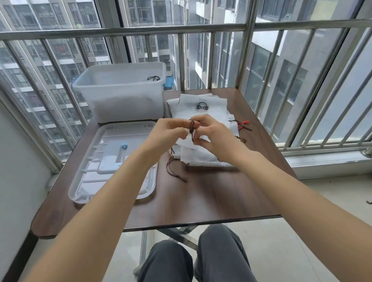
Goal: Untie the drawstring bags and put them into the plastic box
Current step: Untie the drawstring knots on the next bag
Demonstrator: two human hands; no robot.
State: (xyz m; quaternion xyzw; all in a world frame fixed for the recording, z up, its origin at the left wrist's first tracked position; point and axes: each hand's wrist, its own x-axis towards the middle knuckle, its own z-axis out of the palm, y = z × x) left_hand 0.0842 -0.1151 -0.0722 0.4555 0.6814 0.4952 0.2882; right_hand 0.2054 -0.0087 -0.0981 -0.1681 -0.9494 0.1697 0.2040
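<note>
At the centre of the frame both hands meet over a pile of white bags [205, 154] on the dark table [211, 198]. The left hand [167, 132] and the right hand [212, 135] have their fingers curled, pinching a dark brown cord [192, 129] between fingertips; the cord loops up between them, and a fold of white bag cloth hangs just beneath the fingers. The pile lies right of centre, with loose brown cords trailing off its lower left edge and a red-tipped cord [243, 123] at its right side. A bag with a dark printed emblem [201, 106] tops the far end of the pile. The plastic box [123, 94] stands in the upper left, touching the pile's far corner, with a dark cord showing inside its right end. Its clear lid [104, 174] lies flat below it, left of the hands.
</note>
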